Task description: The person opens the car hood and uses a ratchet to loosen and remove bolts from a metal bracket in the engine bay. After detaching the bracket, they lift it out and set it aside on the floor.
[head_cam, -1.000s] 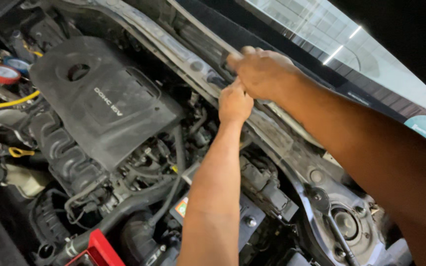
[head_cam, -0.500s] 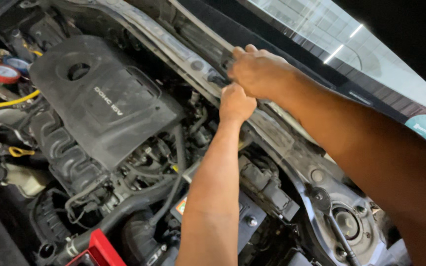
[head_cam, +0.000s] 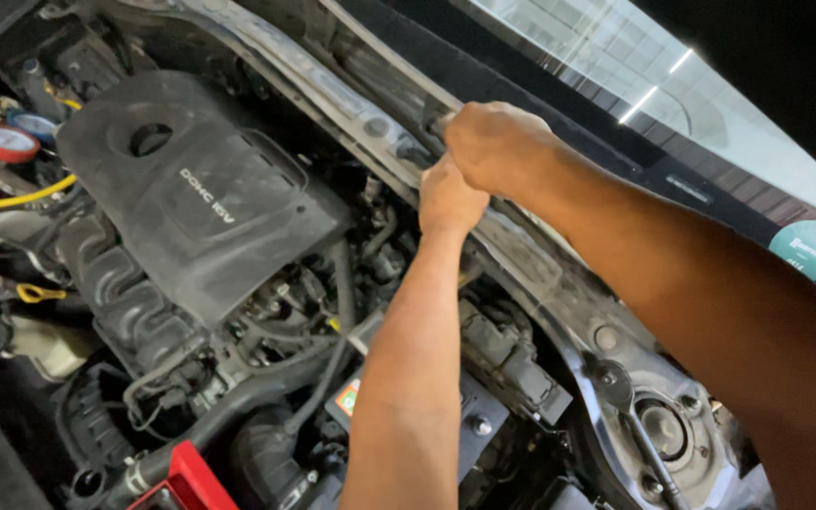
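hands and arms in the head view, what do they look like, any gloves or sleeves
Both hands are bare, with no gloves: the left hand and the right hand. Both forearms are bare too, with no sleeve in view up to the frame edge. No watch, ring, wristband or bandage shows on the visible parts. The fingers are curled, so the fingertips are mostly hidden.

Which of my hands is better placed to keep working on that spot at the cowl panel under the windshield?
Probably the right hand: it lies on top of the cowl panel, closed over the spot. The left hand sits just below it, fisted against the panel's edge, likelier bracing. What either holds is hidden.
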